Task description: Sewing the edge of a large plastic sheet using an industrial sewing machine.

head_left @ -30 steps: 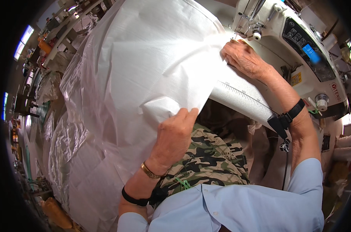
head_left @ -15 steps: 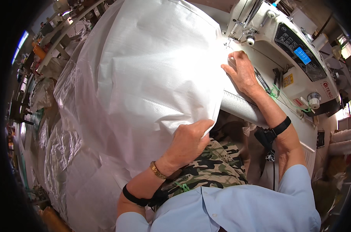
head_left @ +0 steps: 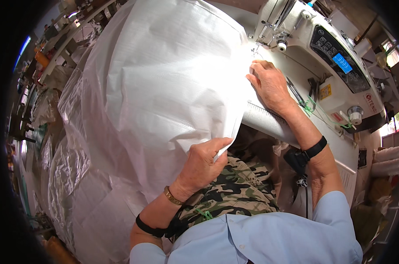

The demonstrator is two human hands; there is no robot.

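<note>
A large white woven plastic sheet (head_left: 164, 83) drapes over the left and middle, its right edge running up to the needle area of a white sewing machine (head_left: 292, 26). Near my lap, my left hand (head_left: 204, 163) is closed around the folded edge of this sheet, thumb and forefinger pinching it. Farther up, my right hand (head_left: 272, 86) rests by the machine bed with curled fingers and thumb at the sheet's edge, just short of the presser foot (head_left: 255, 50). Bright lamp glare washes out the sheet there, partly hiding what the fingertips grip.
Dark-handled scissors (head_left: 295, 91) lie right of my right hand. A ruler strip (head_left: 267, 112) runs along the machine table's near edge. The control panel (head_left: 340, 57) faces me. Crumpled clear plastic (head_left: 74, 158) hangs at left, and camouflage cloth (head_left: 234, 189) covers my lap.
My left hand has drawn a little to the left along with the sheet's near edge. My right hand has shifted slightly left too, staying beside the presser foot.
</note>
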